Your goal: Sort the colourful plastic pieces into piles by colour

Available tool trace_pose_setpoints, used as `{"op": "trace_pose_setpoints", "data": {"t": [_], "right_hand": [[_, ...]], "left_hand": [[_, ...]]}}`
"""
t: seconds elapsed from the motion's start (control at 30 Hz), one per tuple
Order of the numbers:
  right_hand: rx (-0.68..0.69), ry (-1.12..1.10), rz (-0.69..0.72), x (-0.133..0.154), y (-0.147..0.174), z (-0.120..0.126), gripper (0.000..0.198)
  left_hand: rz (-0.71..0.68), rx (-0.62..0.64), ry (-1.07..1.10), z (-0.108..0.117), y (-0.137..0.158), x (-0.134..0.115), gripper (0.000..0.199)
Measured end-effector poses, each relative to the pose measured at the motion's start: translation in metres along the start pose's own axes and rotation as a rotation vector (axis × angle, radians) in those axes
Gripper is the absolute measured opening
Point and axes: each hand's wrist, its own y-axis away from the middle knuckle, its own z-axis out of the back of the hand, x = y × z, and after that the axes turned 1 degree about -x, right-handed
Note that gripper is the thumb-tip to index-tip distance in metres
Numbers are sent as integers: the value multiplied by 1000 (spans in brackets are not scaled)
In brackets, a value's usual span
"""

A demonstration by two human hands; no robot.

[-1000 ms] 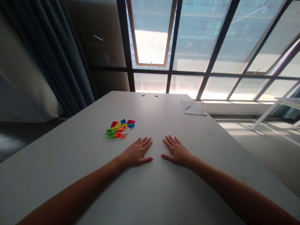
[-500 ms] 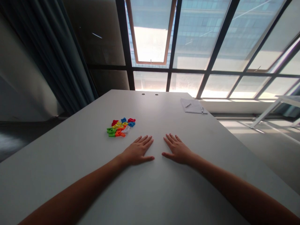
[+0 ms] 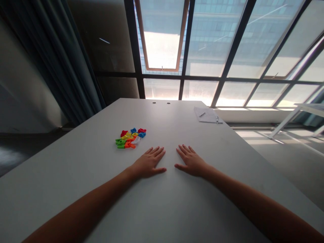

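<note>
My left hand [image 3: 149,163] lies flat on the white table [image 3: 157,209], palm down, fingers stretched out and thumb apart. Mirroring it, my right hand [image 3: 190,161] also rests flat on the tabletop with its fingers spread. A gap separates the two hands, and neither holds anything. Beyond my left hand and a little to its left is a loose cluster of small plastic pieces [image 3: 128,137] in red, blue, yellow, green, orange and white. Their exact kind is too small to tell. Neither hand touches them.
Sheets of paper [image 3: 208,115] with what look like two pens lie near the table's far right edge. Two round holes [image 3: 154,102] are set at the far end. A dark curtain [image 3: 58,67] hangs at left; another white table [image 3: 308,107] stands at right, before tall windows.
Both hands stay flat in the same places on the table. The view has shifted very slightly; nothing was picked up or moved.
</note>
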Motion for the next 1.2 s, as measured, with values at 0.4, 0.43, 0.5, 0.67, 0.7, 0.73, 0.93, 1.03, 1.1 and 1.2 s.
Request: {"op": "trace_pose_setpoints", "data": {"t": [0.4,0.43,0.5,0.67,0.7,0.73,0.93,1.03,1.1,1.2], "right_hand": [[-59,11,3,5,2,3,89],[-103,4,19,3,2,1,79],[-209,-36,73,-3,2,-3,53],[-519,-205,197,-13,-1,-9,21],[-552,-216,205,-13,-1,-9,19],[-564,-217,212,-11,-1,-8,18],[-506,-167,239,-2,2,-3,20],[-504,-163,235,-2,2,-3,20],[-500,-156,235,-3,2,-4,19],[-494,-140,237,-4,1,-5,18]], "left_hand": [[-14,-58,-6,-5,1,2,98],[-13,-63,0,-5,1,2,98],[-18,-94,16,-4,1,1,94],[59,-316,90,0,1,-5,39],[96,-344,98,1,1,-6,35],[130,-360,95,3,1,-6,33],[172,-475,-76,17,1,28,40],[285,-501,-182,28,3,67,62],[431,-457,-229,35,3,94,81],[587,-374,-213,44,-3,129,100]]}}
